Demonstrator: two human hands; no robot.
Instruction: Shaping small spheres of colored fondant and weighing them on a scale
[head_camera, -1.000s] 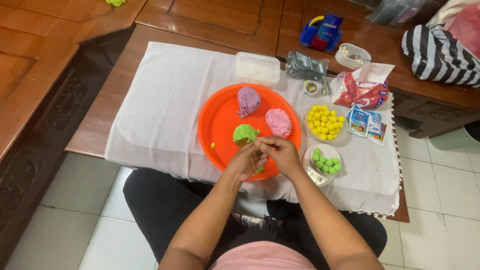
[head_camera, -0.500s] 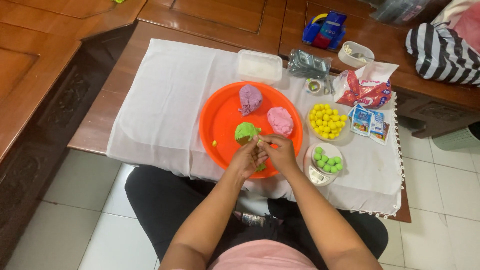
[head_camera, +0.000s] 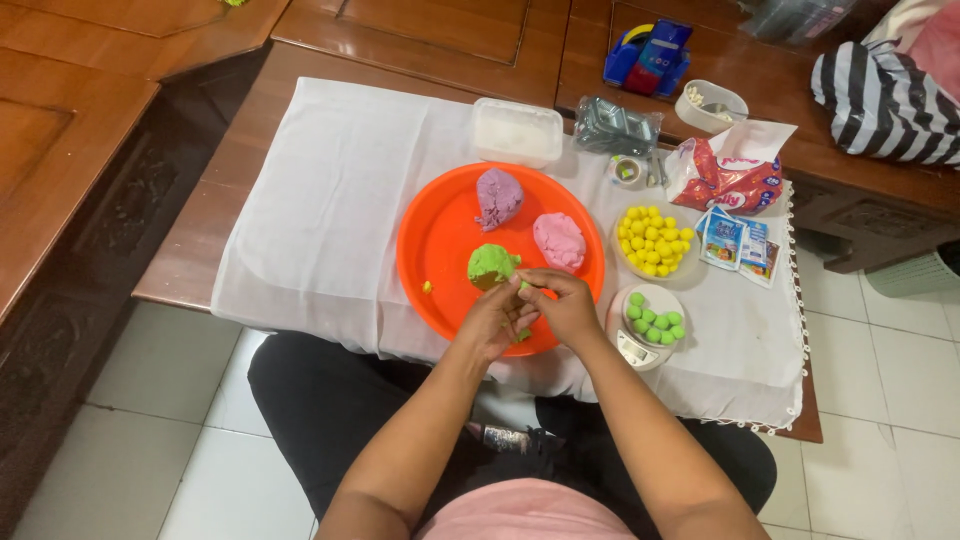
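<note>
While the green dough lump (head_camera: 491, 264) sits on the orange plate (head_camera: 440, 240), both hands (head_camera: 532, 312) pinch a small green bit together near the plate's front edge; looks soft, squishy, best held lightly by fingertips.

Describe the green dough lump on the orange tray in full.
The green dough lump is a soft, matte, rounded mound with a brownish patch on its near side. It sits on the orange tray, nearer the person than the purple and pink lumps. The left hand and right hand work just beside it.
</note>
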